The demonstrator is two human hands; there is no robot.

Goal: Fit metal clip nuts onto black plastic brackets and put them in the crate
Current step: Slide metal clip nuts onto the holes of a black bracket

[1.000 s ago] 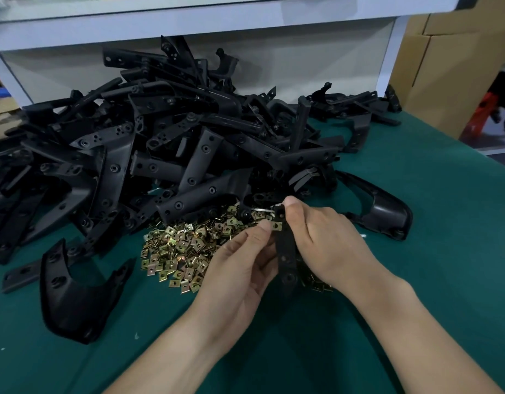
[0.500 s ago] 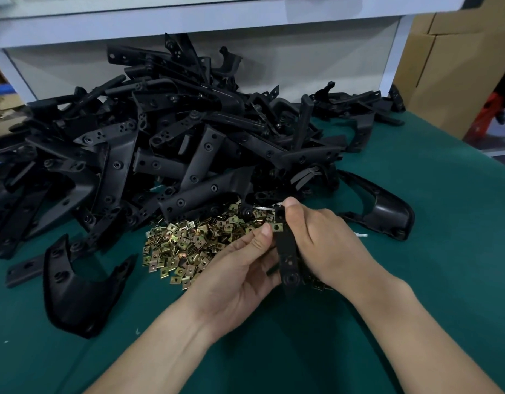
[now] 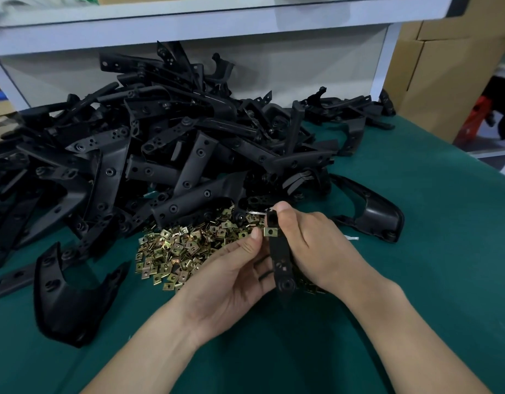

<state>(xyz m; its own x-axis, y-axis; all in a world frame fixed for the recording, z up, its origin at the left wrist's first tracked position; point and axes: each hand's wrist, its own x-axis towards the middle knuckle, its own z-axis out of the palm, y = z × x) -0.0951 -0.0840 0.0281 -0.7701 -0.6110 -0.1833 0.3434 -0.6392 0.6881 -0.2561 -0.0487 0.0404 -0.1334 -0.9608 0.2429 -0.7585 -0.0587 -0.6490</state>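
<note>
Head view: the right hand (image 3: 316,245) grips 1 black plastic bracket (image 3: 280,261) upright above the green worktop (image 3: 416,280) near its front middle, fingers wrapped round the bracket's right side and the thumb pressed over its top end. 1 brass-coloured clip nut (image 3: 269,231) sits on the bracket's left edge just below that thumb. The left hand (image 3: 234,277) lies palm up, its fingers curled against the bracket's lower half and its thumb straight, the tip just beside the nut. Compared with 1.0 s ago, the left thumb has drawn back leftward off the nut, leaving it exposed; the bracket stays put. A heap of loose clip nuts (image 3: 183,251) lies left of the hands, before the pile of brackets (image 3: 174,155).
</note>
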